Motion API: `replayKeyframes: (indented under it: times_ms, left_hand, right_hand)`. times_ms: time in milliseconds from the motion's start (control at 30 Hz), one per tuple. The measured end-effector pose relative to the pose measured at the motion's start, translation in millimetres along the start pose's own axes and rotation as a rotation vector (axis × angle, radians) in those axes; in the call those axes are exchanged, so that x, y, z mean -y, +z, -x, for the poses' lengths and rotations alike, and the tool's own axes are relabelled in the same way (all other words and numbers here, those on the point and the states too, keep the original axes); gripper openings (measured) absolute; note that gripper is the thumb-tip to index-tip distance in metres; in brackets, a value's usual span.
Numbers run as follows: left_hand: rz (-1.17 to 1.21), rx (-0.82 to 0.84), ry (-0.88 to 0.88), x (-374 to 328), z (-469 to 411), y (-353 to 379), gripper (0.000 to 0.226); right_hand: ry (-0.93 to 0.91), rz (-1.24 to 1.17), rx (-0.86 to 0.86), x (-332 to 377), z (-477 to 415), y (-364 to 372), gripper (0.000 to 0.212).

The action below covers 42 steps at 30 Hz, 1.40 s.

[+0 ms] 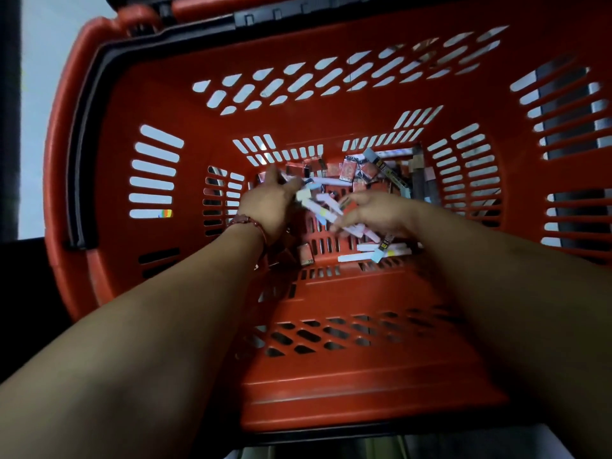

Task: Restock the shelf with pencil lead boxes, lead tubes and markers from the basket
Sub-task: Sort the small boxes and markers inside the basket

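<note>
- Pale floor shows through the slots of the red basket [159, 104] you are looking down into from the head view; a black rim and a red handle [212, 5] run along its far edge.
- Your left hand [268, 203] reaches deep into the basket, fingers partly spread and curled over a few white markers [318, 207]; blur hides whether it truly grips them.
- A dark red bead bracelet [246, 221] sits on your left wrist.
- Your right hand [374, 210] is just beside the left, fingers bent down onto the same bunch of markers, with a red pencil lead box [347, 203] against its fingertips. You cannot tell whether it has closed on anything.
- More red and black pencil lead boxes [351, 172] lie heaped at the far end of the basket floor, beyond both hands.
- Slim lead tubes [394, 175] lean among that heap towards the right wall.
- Other white markers [374, 255] with pastel caps lie on the basket floor below your right hand, and one red box [306, 255] stands near them.
</note>
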<state>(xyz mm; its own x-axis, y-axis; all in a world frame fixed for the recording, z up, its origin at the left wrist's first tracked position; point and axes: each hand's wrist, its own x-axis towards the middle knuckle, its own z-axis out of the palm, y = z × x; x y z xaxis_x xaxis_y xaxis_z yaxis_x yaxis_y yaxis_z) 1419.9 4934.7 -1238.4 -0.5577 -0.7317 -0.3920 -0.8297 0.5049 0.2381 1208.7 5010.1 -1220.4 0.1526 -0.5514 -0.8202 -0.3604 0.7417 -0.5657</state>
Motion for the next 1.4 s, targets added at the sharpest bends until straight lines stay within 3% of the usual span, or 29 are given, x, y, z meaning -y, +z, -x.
replayKeyframes:
  times_ms: [133, 200, 300, 400, 500, 633, 733, 833, 867, 967, 1134, 1267, 1400]
  left_hand:
    - [0.425, -0.098, -0.096, 6, -8, -8, 0.035]
    - [0.698, -0.112, -0.171, 3, -9, -7, 0.016]
    - [1.038, -0.009, -0.340, -6, -10, -6, 0.016]
    - [1.196, 0.148, -0.460, -15, -8, -8, 0.027]
    - [1.236, 0.190, -0.535, -13, -9, -5, 0.028]
    - [1.294, 0.062, -0.601, -17, -10, -3, 0.013]
    - [1.227, 0.030, -0.574, -19, -6, -2, 0.033]
    - [1.202, -0.009, -0.540, -17, -4, 1, 0.025]
    - [1.207, -0.030, -0.536, -17, -4, 1, 0.025]
    - [1.209, -0.086, -0.557, -16, -5, 2, 0.038]
    - [1.118, -0.128, -0.594, -12, -7, -1, 0.047]
    - [1.152, -0.115, -0.562, -13, -5, -2, 0.040]
    - [1.187, -0.111, -0.544, -14, -6, -1, 0.017]
  right_hand:
    - [-0.080, -0.468, -0.035, 7, 8, -10, 0.014]
    - [-0.095, -0.606, -0.060, 11, 10, -11, 0.020]
    - [-0.079, -0.673, -0.073, 17, 15, -8, 0.013]
    - [-0.042, -0.734, -0.100, 20, 19, -5, 0.014]
    - [-0.032, -0.735, -0.089, 19, 18, -6, 0.015]
    - [-0.010, -0.705, -0.089, 16, 15, -8, 0.026]
    - [-0.005, -0.584, -0.136, 13, 8, -4, 0.034]
    - [-0.002, -0.470, -0.165, 18, 6, 4, 0.041]
    - [-0.016, -0.445, -0.163, 20, 4, 8, 0.041]
    - [-0.099, -0.230, -0.234, 24, 4, 15, 0.011]
    - [-0.127, -0.244, -0.237, 26, 0, 22, 0.018]
    - [-0.196, -0.202, -0.301, 33, -4, 29, 0.014]
    - [-0.212, -0.158, -0.299, 35, -6, 31, 0.015]
